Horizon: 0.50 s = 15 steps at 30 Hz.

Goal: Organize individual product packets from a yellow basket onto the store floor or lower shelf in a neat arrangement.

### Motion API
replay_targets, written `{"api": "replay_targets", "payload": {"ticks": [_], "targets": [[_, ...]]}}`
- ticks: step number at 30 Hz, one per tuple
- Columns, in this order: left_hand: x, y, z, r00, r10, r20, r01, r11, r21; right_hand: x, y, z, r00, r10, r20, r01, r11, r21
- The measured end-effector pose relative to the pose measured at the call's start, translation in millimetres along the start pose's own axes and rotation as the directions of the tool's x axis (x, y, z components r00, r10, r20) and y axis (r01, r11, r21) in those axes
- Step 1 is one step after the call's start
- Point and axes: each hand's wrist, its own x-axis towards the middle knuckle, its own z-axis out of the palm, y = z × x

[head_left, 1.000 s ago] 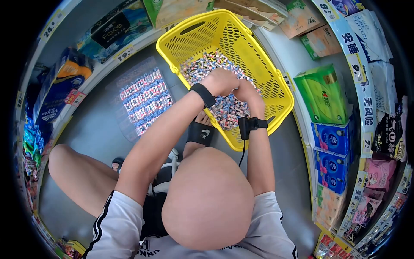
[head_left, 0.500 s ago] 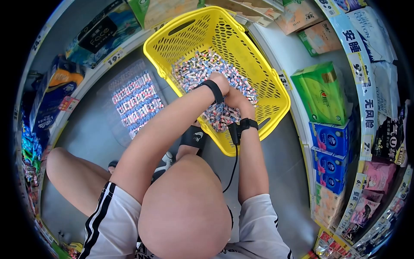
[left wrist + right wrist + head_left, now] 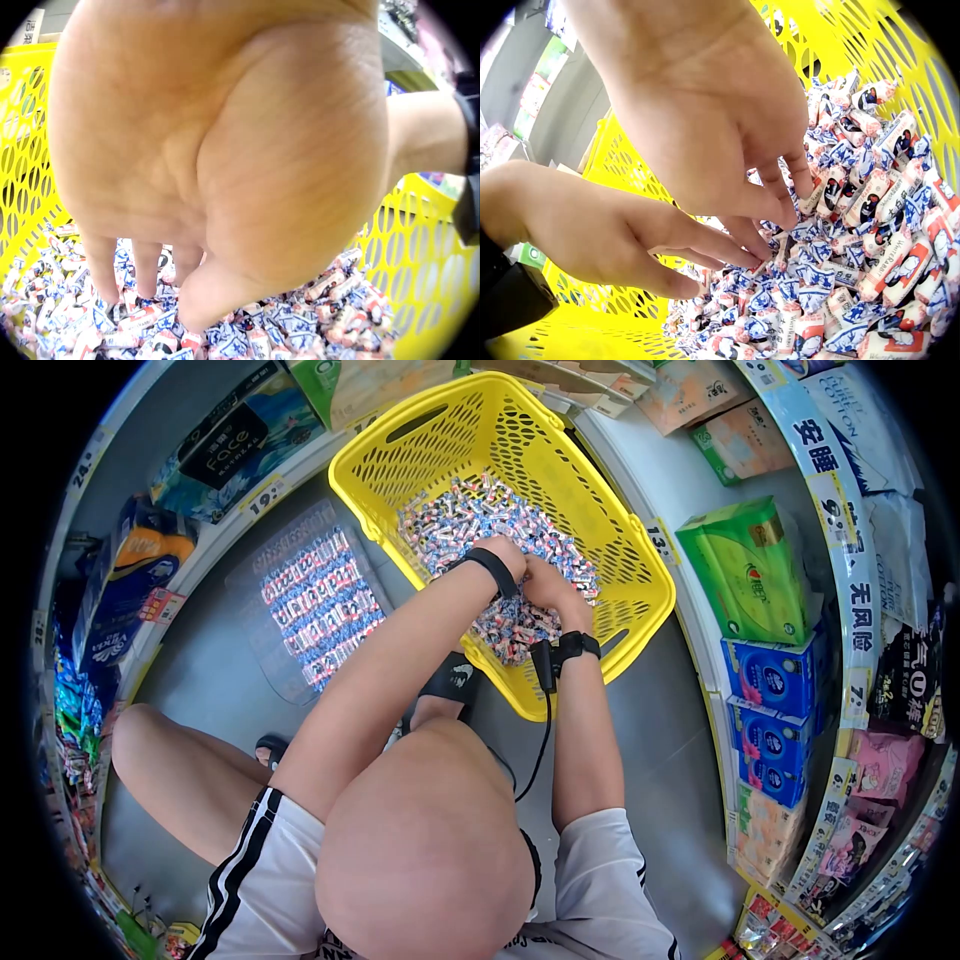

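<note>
Many small wrapped candies in white, blue and red (image 3: pixel 480 520) lie loose in a yellow basket (image 3: pixel 620 560). My left hand (image 3: pixel 505 552) reaches in from the left, palm over the pile; in the left wrist view the left hand (image 3: pixel 217 150) has its fingers pointing down onto the candies (image 3: pixel 330 307). Beside it is my right hand (image 3: pixel 545 585). From the right wrist view, the right hand (image 3: pixel 712 127) has slightly bent fingers among the candies (image 3: pixel 870 262), next to the left hand (image 3: pixel 607 232). No candy is plainly held in either; some fingertips are hidden.
A clear container (image 3: pixel 255 640) with candies in rows (image 3: pixel 320 605) stands on the grey floor (image 3: pixel 660 740), left of the basket. Shelves with tissue packs (image 3: pixel 745 575) line both sides. A sandalled foot (image 3: pixel 448 682) is beside the basket's near edge.
Over the last second both hands have shifted slightly left and closer to the near part of the pile in the view, which has itself moved. In the last half second they barely moved.
</note>
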Motion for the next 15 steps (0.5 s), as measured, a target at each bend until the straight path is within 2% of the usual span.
{"api": "replay_targets", "payload": {"ticks": [1,3,4,5,7,8,9,11,13,14,15], "targets": [[1.4,-1.7,-1.6,0.996,0.078,0.048,-0.082,0.992,0.092,-5.5,-8.7,-6.8,1.000,0.002,0.000,-0.002,1.000,-0.001],[4.7,-3.0,-5.3,0.997,0.025,0.076,-0.027,0.999,0.033,-13.1,-22.6,-17.8,0.996,0.045,0.081,-0.040,0.997,-0.063],[3.4,-5.3,-8.4,0.994,0.103,0.031,-0.103,0.995,0.004,-2.8,-8.9,-7.2,0.995,-0.085,-0.055,0.080,0.993,-0.091],[1.2,-7.6,-11.1,0.984,0.179,-0.016,-0.180,0.984,-0.020,6.0,7.2,-4.6,0.995,-0.088,-0.055,0.083,0.992,-0.092],[-4.6,-4.0,-28.8,0.988,0.153,0.034,-0.152,0.988,-0.028,-6.0,-15.4,-18.9,0.997,0.031,-0.070,-0.040,0.990,-0.134],[-8.6,-3.1,-36.8,0.991,0.115,0.073,-0.109,0.991,-0.073,-2.3,-7.2,-13.8,0.986,-0.015,-0.163,-0.002,0.995,-0.101],[-15.0,-3.8,-47.7,0.991,0.076,0.113,-0.063,0.991,-0.117,-7.3,-17.2,-19.0,0.986,-0.018,-0.165,0.001,0.995,-0.103],[-44.6,-3.7,-82.2,0.980,0.118,0.162,-0.102,0.989,-0.102,-23.0,-46.1,-31.6,0.992,-0.012,-0.128,0.002,0.997,-0.075],[-57.2,-5.5,-92.1,0.987,0.003,0.163,0.030,0.980,-0.199,-20.7,-40.8,-28.0,0.987,-0.037,-0.156,0.032,0.999,-0.034],[-51.3,-15.7,-79.9,0.985,0.092,0.145,-0.066,0.982,-0.179,-17.4,-39.1,-27.4,0.985,-0.059,-0.160,0.061,0.998,0.005],[-54.1,-20.4,-75.3,0.986,0.087,0.139,-0.062,0.982,-0.178,-17.1,-42.9,-27.7,0.983,-0.083,-0.165,0.091,0.995,0.041]]}}
